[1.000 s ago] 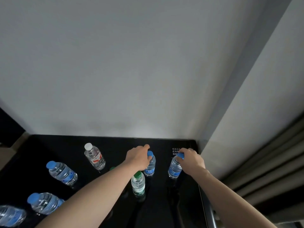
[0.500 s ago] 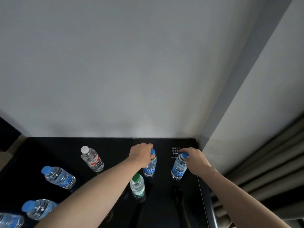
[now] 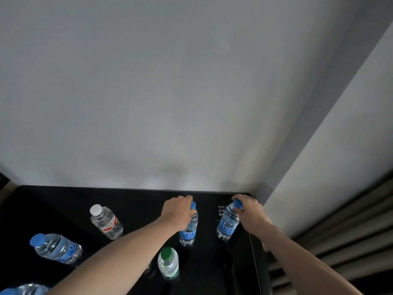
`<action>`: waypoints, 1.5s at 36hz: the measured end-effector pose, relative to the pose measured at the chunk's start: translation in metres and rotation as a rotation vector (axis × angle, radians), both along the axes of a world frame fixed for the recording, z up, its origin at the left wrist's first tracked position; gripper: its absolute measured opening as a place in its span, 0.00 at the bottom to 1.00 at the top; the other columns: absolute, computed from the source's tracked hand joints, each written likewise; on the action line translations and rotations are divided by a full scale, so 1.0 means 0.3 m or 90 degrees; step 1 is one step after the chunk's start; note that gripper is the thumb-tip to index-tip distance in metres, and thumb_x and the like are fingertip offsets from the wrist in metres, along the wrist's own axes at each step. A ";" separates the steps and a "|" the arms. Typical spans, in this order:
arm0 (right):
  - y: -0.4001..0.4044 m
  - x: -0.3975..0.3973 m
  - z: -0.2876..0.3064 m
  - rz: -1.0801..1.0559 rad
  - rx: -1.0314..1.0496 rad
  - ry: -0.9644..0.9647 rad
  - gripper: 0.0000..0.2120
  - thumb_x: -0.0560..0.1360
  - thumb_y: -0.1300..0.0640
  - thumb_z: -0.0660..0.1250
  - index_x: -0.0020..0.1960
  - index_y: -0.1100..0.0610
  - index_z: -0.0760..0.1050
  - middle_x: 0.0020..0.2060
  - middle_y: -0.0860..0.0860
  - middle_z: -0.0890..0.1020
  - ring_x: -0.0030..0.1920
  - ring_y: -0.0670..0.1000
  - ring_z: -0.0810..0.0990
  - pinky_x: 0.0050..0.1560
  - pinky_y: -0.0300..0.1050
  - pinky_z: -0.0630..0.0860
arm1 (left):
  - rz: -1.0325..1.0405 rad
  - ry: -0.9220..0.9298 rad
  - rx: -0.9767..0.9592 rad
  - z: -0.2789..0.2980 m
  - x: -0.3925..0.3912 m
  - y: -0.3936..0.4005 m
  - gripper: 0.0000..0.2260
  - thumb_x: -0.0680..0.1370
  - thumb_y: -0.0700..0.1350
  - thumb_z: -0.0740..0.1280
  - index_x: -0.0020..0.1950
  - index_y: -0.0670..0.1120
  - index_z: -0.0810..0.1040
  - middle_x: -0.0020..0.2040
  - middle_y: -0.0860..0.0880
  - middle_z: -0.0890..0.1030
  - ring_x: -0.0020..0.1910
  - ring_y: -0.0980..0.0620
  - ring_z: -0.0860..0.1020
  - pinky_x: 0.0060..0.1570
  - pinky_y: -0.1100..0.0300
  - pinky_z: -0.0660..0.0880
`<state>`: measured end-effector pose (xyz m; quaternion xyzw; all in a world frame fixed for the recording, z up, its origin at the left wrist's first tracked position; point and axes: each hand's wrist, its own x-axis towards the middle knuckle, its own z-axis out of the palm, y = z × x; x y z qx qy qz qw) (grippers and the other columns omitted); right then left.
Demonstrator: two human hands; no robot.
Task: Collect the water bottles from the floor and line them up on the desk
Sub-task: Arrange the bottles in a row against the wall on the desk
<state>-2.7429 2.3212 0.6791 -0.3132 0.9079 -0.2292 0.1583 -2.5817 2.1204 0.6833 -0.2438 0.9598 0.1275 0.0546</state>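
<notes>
Black and glossy, the bench [image 3: 53, 201] runs back to a pale wall. Nearest, 1 blue-capped bottle [image 3: 12, 291] is cut off by the lower left edge, and a green-capped bottle [image 3: 168, 262] stands by the left forearm. Further back, 2 bottles stand in grip: the left hand [image 3: 177, 211] is curled round the neck of the middle bottle [image 3: 188, 227], the right hand [image 3: 252, 211] round the corner bottle [image 3: 228, 223]. Each should be set flat and steadied before release, with even gaps kept along the wall.
</notes>
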 end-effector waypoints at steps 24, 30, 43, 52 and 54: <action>-0.202 -0.389 -0.052 -0.027 -0.025 0.034 0.24 0.74 0.73 0.61 0.64 0.53 0.75 0.61 0.50 0.76 0.56 0.54 0.77 0.57 0.45 0.75 | -0.006 0.009 -0.020 0.023 -0.402 -0.115 0.08 0.78 0.43 0.66 0.57 0.49 0.72 0.49 0.49 0.80 0.46 0.47 0.78 0.44 0.54 0.74; -0.212 -0.416 -0.065 -0.022 -0.055 0.017 0.26 0.74 0.73 0.61 0.65 0.50 0.75 0.63 0.47 0.77 0.59 0.51 0.76 0.58 0.42 0.73 | -0.018 0.026 -0.018 0.018 -0.480 -0.100 0.07 0.78 0.41 0.66 0.54 0.49 0.71 0.46 0.49 0.79 0.41 0.48 0.75 0.40 0.56 0.70; -0.217 -0.417 -0.095 -0.003 -0.062 0.028 0.28 0.70 0.74 0.64 0.64 0.53 0.75 0.62 0.48 0.77 0.54 0.49 0.76 0.53 0.38 0.68 | -0.043 0.087 0.004 0.014 -0.626 -0.006 0.05 0.79 0.43 0.67 0.54 0.46 0.75 0.50 0.48 0.81 0.46 0.47 0.80 0.43 0.55 0.75; -0.199 -0.439 -0.106 -0.007 -0.086 0.018 0.25 0.70 0.72 0.66 0.63 0.53 0.76 0.59 0.49 0.78 0.56 0.51 0.76 0.55 0.39 0.69 | -0.046 0.113 0.018 -0.010 -0.656 0.028 0.05 0.78 0.40 0.67 0.52 0.46 0.72 0.49 0.47 0.80 0.45 0.44 0.80 0.39 0.55 0.69; -0.199 -0.437 -0.110 -0.010 -0.088 0.013 0.26 0.69 0.72 0.67 0.64 0.53 0.76 0.60 0.48 0.78 0.56 0.50 0.76 0.55 0.38 0.69 | -0.038 0.120 0.034 -0.019 -0.651 0.029 0.05 0.78 0.40 0.66 0.51 0.46 0.72 0.47 0.47 0.80 0.45 0.44 0.79 0.39 0.54 0.70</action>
